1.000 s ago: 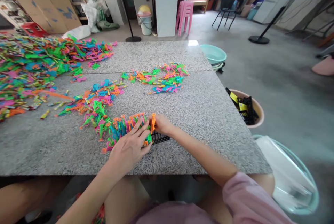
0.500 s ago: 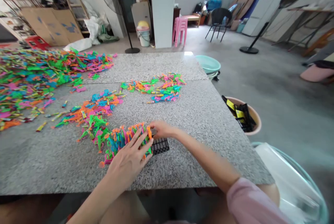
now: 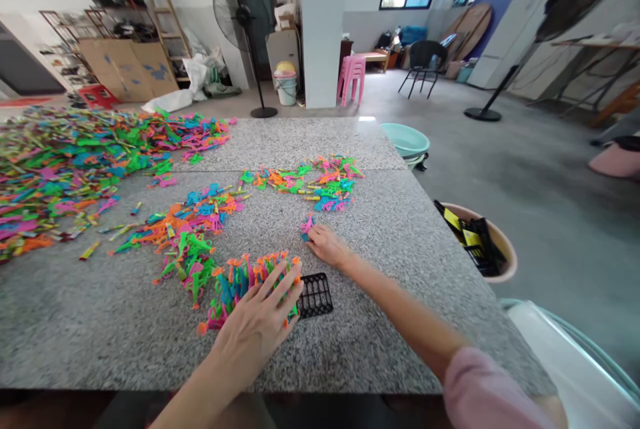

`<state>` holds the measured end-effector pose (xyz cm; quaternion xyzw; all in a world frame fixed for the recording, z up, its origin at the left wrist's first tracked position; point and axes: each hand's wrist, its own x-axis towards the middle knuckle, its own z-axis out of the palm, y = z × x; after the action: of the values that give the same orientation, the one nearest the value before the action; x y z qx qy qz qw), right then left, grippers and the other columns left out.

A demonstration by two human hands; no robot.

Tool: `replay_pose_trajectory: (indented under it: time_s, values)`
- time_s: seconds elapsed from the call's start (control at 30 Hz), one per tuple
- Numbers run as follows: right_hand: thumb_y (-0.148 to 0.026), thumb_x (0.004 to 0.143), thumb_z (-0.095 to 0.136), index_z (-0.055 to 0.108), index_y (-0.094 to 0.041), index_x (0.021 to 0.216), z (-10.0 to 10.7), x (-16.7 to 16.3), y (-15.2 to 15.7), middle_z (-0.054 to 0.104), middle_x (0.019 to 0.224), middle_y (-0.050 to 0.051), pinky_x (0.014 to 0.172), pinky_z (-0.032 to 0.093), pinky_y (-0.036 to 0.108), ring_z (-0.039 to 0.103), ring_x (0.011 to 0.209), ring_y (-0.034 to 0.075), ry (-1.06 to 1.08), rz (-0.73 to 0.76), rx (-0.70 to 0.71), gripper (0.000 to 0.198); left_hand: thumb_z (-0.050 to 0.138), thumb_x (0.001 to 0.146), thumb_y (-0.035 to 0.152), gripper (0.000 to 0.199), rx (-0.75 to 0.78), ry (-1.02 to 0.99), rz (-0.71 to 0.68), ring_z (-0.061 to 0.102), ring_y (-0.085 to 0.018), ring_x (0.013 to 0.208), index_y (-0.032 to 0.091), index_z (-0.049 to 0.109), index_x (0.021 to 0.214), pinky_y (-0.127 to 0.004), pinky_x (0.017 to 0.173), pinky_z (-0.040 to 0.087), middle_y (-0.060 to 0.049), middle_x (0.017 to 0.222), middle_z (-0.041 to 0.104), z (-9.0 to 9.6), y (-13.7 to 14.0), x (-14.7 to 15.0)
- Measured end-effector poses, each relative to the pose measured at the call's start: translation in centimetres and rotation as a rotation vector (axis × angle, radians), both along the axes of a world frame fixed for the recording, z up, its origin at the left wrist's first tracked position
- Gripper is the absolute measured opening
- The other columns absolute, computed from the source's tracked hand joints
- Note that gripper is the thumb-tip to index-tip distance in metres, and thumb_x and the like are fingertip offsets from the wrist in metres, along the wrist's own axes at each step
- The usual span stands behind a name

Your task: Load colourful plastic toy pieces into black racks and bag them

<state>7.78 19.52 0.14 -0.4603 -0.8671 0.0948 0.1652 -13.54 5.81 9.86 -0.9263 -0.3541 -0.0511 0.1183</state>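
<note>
My left hand (image 3: 263,309) lies with fingers spread over a row of small bright plastic toys (image 3: 230,285) with orange round tips, standing packed together. They stand at a black slotted plastic rack (image 3: 316,295), whose bare right end sticks out past my fingertips. Farther up the table, my right hand (image 3: 327,245) is closed on small pink and blue plastic toys (image 3: 307,225) that show beyond its fingers. Their exact shape is hard to make out. Left of the rack, loose green and pink toys (image 3: 190,255) lie close by.
A big heap of the same coloured pieces (image 3: 75,162) covers the left of the granite table (image 3: 390,295). A smaller curved pile (image 3: 325,179) lies ahead. Beside the right edge stand a pink basin (image 3: 505,252) holding black racks and a turquoise basin (image 3: 407,139).
My right hand has moved from the rack's end up the table, with pink and blue toys showing at its fingers. My left hand stays on the row. The view has tilted up slightly.
</note>
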Motion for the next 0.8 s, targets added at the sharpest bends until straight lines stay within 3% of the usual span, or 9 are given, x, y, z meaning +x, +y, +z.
replay_pose_trajectory:
  time_s: [0.07, 0.13, 0.23, 0.33, 0.43, 0.53, 0.63, 0.7, 0.8]
  values:
    - [-0.019, 0.096, 0.051, 0.063, -0.016, 0.103, 0.1, 1.5, -1.5, 0.062, 0.111, 0.011, 0.099, 0.043, 0.032, 0.054, 0.111, 0.021, 0.018, -0.017, 0.024, 0.015, 0.05, 0.095, 0.023, 0.038, -0.034, 0.002, -0.004, 0.041, -0.03, 0.141, 0.018, 0.058, 0.132, -0.042, 0.1, 0.053, -0.009, 0.154, 0.041, 0.2, 0.0, 0.1]
    - [-0.025, 0.095, 0.054, 0.064, -0.015, 0.108, 0.5, 1.8, -2.3, 0.058, 0.119, 0.014, 0.097, 0.044, 0.036, 0.051, 0.115, 0.025, 0.005, -0.211, 0.029, 0.019, 0.052, 0.094, 0.023, 0.039, -0.076, -0.004, 0.003, 0.038, -0.031, 0.143, 0.018, 0.057, 0.132, -0.044, 0.103, 0.051, -0.009, 0.155, 0.041, 0.3, 0.1, 0.2]
    - [-0.029, 0.095, 0.053, 0.068, -0.012, 0.103, 1.3, 0.8, -2.2, 0.055, 0.122, 0.019, 0.089, 0.047, 0.037, 0.053, 0.112, 0.029, -0.078, -0.477, -0.084, 0.024, 0.053, 0.094, 0.023, 0.042, -0.136, -0.046, 0.019, 0.031, -0.031, 0.146, 0.017, 0.054, 0.136, -0.047, 0.108, 0.046, -0.011, 0.157, 0.037, 0.6, 0.1, 0.3]
    - [-0.017, 0.096, 0.044, 0.069, -0.011, 0.092, 2.3, 0.2, -2.0, 0.057, 0.12, 0.019, 0.082, 0.048, 0.033, 0.061, 0.099, 0.024, -0.072, -0.499, -0.199, 0.027, 0.055, 0.094, 0.024, 0.043, -0.19, -0.067, 0.031, 0.027, -0.031, 0.148, 0.017, 0.054, 0.137, -0.048, 0.112, 0.042, -0.012, 0.157, 0.035, 0.8, 0.1, 0.3]
    - [-0.018, 0.091, 0.052, 0.066, -0.011, 0.088, 2.8, 1.2, -3.7, 0.065, 0.105, 0.015, 0.079, 0.049, 0.031, 0.064, 0.089, 0.021, 0.116, -0.574, -0.267, 0.016, 0.057, 0.093, 0.025, 0.045, -0.232, -0.054, 0.039, 0.022, -0.031, 0.149, 0.016, 0.053, 0.137, -0.049, 0.113, 0.04, -0.012, 0.158, 0.034, 1.1, 0.1, 0.2]
    - [-0.021, 0.083, 0.061, 0.058, -0.016, 0.098, 2.1, 1.7, -8.2, 0.068, 0.083, 0.004, 0.069, 0.05, 0.027, 0.066, 0.073, 0.017, 0.451, -0.577, -0.449, 0.016, 0.055, 0.094, 0.027, 0.045, -0.263, -0.05, 0.029, 0.02, -0.03, 0.15, 0.019, 0.053, 0.138, -0.05, 0.113, 0.039, -0.011, 0.158, 0.034, 1.2, 0.2, 0.1]
    - [-0.02, 0.08, 0.06, 0.05, -0.02, 0.102, 0.9, 0.1, -13.2, 0.068, 0.081, 0.0, 0.059, 0.05, 0.024, 0.066, 0.062, 0.014, 0.74, -0.469, -0.599, 0.024, 0.053, 0.094, 0.025, 0.044, -0.285, -0.061, 0.024, 0.018, -0.031, 0.15, 0.02, 0.053, 0.138, -0.051, 0.112, 0.041, -0.01, 0.159, 0.032, 1.2, 0.4, 0.0]
    - [-0.02, 0.08, 0.059, 0.048, -0.02, 0.096, 0.4, -1.7, -15.3, 0.068, 0.08, 0.001, 0.059, 0.051, 0.024, 0.067, 0.062, 0.014, 0.82, -0.438, -0.606, 0.019, 0.052, 0.094, 0.024, 0.045, -0.293, -0.078, 0.019, 0.018, -0.031, 0.15, 0.02, 0.053, 0.138, -0.05, 0.112, 0.041, -0.01, 0.159, 0.032, 1.2, 0.4, 0.0]
    - [-0.021, 0.079, 0.06, 0.047, -0.021, 0.086, 0.7, -3.7, -15.8, 0.065, 0.072, -0.001, 0.06, 0.049, 0.023, 0.066, 0.063, 0.014, 0.797, -0.454, -0.56, 0.014, 0.05, 0.094, 0.023, 0.046, -0.281, -0.093, 0.01, 0.019, -0.029, 0.15, 0.022, 0.051, 0.14, -0.049, 0.114, 0.038, -0.008, 0.159, 0.034, 1.2, 0.4, 0.0]
